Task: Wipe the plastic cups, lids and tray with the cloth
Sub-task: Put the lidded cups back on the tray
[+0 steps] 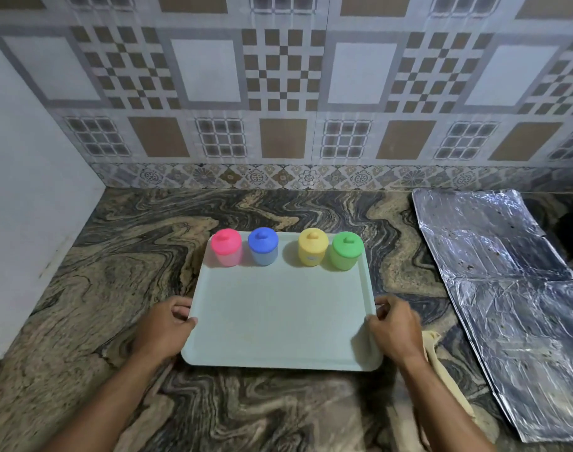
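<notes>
1. On the swirled brown-and-black marble counter (122, 262), a pale rectangular plastic tray (278, 321) is sitting square to the camera, and both hands are on it.
2. Left hand (167, 327) is gripping the tray's left rim, thumb over the top edge, fingers curled round the side.
3. Right hand (396, 327) is doing the same on the right rim, thumb on top, fingers wrapped at the edge.
4. Along the tray's far edge four small lidded plastic cups are standing upright in a row: pink cup (226, 247), then blue cup (263, 246) just beside it, a gap, then yellow cup (313, 246) and green cup (347, 250) close together. Each one is wearing a knobbed lid in its own colour.
5. Off to the right, a crinkled silver foil sheet (507, 288) is lying over the counter, running out of view at the right edge.
6. Between foil and right forearm, a beige cloth (440, 357) is lying on the counter, partly hidden behind the wrist; its full shape is hard to make out.
7. Behind everything, a patterned brown-and-grey tiled wall (285, 93) is rising, with a plain white wall (27, 190) closing off the left.
8. Whether the tray is resting on the counter or lifted just off it, I cannot tell.
</notes>
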The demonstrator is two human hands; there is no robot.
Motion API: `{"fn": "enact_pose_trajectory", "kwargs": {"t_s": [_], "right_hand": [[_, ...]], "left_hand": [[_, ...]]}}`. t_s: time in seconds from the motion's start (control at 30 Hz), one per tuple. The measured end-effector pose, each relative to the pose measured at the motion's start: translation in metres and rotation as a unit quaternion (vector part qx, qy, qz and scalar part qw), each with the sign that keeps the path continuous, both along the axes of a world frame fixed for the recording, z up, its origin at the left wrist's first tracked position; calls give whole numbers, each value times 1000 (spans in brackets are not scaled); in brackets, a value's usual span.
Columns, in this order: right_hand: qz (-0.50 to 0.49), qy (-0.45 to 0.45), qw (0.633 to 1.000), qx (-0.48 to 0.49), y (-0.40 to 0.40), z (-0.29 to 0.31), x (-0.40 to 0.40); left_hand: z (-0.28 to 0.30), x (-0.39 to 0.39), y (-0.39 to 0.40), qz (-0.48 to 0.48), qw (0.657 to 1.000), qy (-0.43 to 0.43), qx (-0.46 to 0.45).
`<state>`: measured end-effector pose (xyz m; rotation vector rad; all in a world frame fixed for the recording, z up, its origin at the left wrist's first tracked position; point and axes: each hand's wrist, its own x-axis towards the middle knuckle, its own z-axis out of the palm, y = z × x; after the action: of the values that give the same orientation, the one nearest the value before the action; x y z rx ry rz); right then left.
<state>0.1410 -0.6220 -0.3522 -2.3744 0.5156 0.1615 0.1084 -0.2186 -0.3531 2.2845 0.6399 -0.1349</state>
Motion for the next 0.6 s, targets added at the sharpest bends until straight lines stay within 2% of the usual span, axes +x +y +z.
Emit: {"fn": "enact_pose_trajectory", "kwargs": {"t_s": [0.27, 0.6], "right_hand": [[-17, 10, 1000, -4, 9, 12, 105], [-21, 30, 999, 2, 2, -3, 156]], "left_hand": [[4, 104, -1, -7, 1000, 14, 15], [-6, 147, -10, -6, 999, 36, 30]]}}
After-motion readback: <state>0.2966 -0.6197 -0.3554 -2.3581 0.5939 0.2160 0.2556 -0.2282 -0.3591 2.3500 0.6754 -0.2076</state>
